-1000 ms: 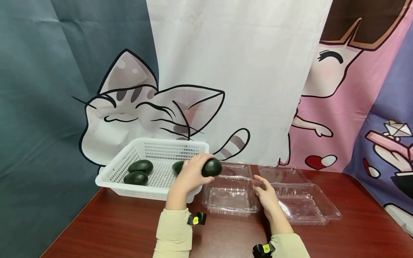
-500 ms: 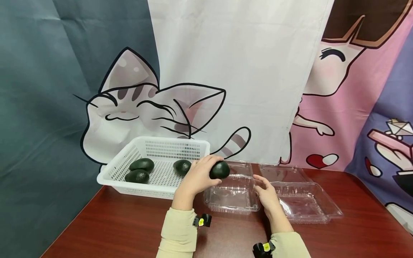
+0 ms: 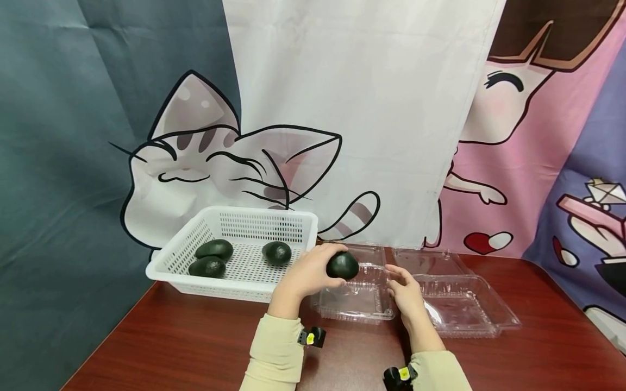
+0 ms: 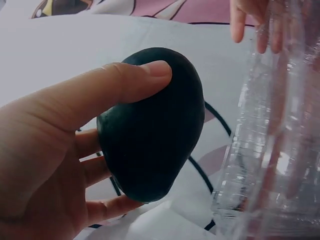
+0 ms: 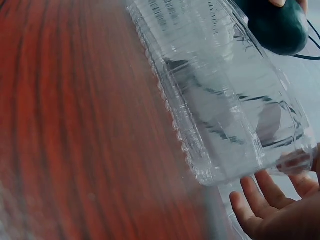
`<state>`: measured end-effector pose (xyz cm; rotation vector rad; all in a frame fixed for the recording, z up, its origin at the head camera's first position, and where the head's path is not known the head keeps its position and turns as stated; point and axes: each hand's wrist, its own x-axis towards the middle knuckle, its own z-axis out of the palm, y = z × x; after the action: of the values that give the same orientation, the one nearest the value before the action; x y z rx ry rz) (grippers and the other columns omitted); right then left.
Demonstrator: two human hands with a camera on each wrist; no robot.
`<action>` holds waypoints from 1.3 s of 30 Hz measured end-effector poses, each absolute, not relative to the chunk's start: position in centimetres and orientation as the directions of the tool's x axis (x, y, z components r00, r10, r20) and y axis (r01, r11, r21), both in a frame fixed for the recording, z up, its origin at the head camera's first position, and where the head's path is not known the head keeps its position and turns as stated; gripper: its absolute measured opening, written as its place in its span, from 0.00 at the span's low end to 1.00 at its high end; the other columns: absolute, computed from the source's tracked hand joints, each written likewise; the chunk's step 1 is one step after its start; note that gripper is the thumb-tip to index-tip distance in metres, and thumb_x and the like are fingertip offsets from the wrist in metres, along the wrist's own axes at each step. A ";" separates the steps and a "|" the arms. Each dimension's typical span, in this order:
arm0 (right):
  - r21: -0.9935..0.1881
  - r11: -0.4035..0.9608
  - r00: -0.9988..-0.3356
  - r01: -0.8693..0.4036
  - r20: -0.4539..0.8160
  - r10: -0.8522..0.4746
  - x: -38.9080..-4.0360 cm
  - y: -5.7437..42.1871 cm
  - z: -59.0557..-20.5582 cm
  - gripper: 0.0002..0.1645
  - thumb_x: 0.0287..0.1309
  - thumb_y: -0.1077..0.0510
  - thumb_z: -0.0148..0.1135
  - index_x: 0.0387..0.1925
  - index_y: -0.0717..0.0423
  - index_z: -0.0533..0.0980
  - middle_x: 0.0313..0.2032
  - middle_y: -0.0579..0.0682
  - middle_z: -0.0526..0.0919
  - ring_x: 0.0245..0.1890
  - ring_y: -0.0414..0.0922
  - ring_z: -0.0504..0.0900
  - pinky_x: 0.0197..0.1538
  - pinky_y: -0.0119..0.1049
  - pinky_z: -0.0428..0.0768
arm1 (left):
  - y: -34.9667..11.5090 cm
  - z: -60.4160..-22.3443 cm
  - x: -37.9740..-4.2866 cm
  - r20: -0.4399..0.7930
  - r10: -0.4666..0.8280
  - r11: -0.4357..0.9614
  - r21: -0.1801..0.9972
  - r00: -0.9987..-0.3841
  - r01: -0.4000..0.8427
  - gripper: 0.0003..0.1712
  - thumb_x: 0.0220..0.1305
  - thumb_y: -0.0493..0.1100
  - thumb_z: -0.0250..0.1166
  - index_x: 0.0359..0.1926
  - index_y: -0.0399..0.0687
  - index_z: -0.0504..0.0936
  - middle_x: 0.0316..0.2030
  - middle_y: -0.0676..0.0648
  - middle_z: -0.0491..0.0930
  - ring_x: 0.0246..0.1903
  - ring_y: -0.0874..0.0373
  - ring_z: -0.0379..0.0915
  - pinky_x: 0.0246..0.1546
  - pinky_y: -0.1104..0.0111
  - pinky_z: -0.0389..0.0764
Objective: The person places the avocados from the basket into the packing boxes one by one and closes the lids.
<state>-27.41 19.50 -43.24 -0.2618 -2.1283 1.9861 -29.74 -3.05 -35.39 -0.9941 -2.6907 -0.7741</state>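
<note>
My left hand (image 3: pixel 311 271) holds a dark green avocado (image 3: pixel 342 265) above the left part of a clear plastic clamshell box (image 3: pixel 353 302). In the left wrist view the thumb (image 4: pixel 159 70) lies across the avocado's face and the other fingers pass behind it. My right hand (image 3: pixel 407 293) is at the right side of that same box, its fingertips (image 5: pixel 248 185) at the wall, partly seen through the plastic. To the left, a white slotted basket (image 3: pixel 226 289) contains three more avocados, one (image 3: pixel 276 253) apart from the other two (image 3: pixel 214 250).
A second clear clamshell box (image 3: pixel 464 310) with its lid (image 3: pixel 430 263) folded back stands right of the right hand. Everything rests on a reddish-brown wooden table (image 3: pixel 195 342). A printed cloth (image 3: pixel 381 108) hangs right behind the basket and boxes.
My left hand has carried the avocado right and slightly down, from beside the basket's rim to over the near clear box. The right hand has stayed almost still at the box's side.
</note>
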 end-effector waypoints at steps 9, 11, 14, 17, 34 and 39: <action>-0.998 0.063 -0.947 -0.030 0.049 0.317 -27.6 19.6 -43.4 0.26 0.56 0.75 0.40 0.57 0.68 0.67 0.54 0.65 0.70 0.43 0.44 0.69 0.37 0.27 0.73 | -1.9 -36.2 -29.8 0.276 0.600 0.657 0.366 -0.751 0.659 0.37 0.45 0.52 0.72 0.58 0.57 0.71 0.53 0.52 0.74 0.51 0.56 0.70 0.49 0.60 0.69; -0.998 0.056 -0.944 -0.035 0.051 0.326 -27.5 19.5 -43.4 0.25 0.57 0.75 0.40 0.56 0.69 0.67 0.54 0.65 0.70 0.42 0.42 0.70 0.36 0.26 0.73 | -1.7 -36.3 -29.8 0.272 0.605 0.655 0.363 -0.748 0.662 0.37 0.45 0.52 0.72 0.58 0.57 0.71 0.52 0.52 0.75 0.50 0.57 0.70 0.48 0.61 0.70; -0.998 0.055 -0.940 -0.032 0.049 0.336 -27.5 19.5 -43.4 0.24 0.57 0.74 0.41 0.56 0.69 0.67 0.53 0.65 0.70 0.41 0.41 0.70 0.36 0.26 0.73 | -1.6 -36.5 -29.8 0.257 0.609 0.653 0.374 -0.750 0.658 0.36 0.44 0.52 0.73 0.57 0.56 0.72 0.49 0.52 0.75 0.47 0.58 0.72 0.46 0.63 0.71; -0.998 0.060 -0.940 -0.023 0.042 0.339 -27.5 19.5 -43.4 0.23 0.58 0.73 0.41 0.56 0.69 0.67 0.53 0.65 0.70 0.42 0.42 0.70 0.37 0.26 0.73 | -1.5 -36.7 -29.9 0.233 0.612 0.651 0.393 -0.756 0.649 0.36 0.44 0.52 0.73 0.56 0.55 0.73 0.48 0.52 0.76 0.46 0.59 0.72 0.45 0.65 0.72; -0.998 0.054 -0.953 0.026 -0.009 0.303 -27.5 19.5 -43.2 0.24 0.58 0.71 0.42 0.57 0.67 0.67 0.54 0.64 0.70 0.41 0.45 0.70 0.37 0.26 0.71 | -0.9 -36.9 -29.7 0.162 0.584 0.739 0.299 -0.795 0.604 0.37 0.45 0.51 0.73 0.59 0.59 0.71 0.48 0.52 0.76 0.45 0.58 0.73 0.42 0.64 0.73; -0.998 0.055 -0.951 0.002 0.015 0.309 -27.5 19.5 -43.3 0.24 0.57 0.73 0.43 0.57 0.69 0.67 0.54 0.65 0.70 0.41 0.43 0.71 0.37 0.25 0.72 | -0.8 -36.8 -29.6 0.160 0.591 0.742 0.277 -0.790 0.611 0.37 0.45 0.52 0.73 0.58 0.59 0.71 0.48 0.52 0.75 0.45 0.57 0.74 0.41 0.63 0.74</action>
<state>-27.49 19.53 -43.30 -0.3180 -2.1046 1.9916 -29.56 -0.79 -36.84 -0.9928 -2.8740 -0.4903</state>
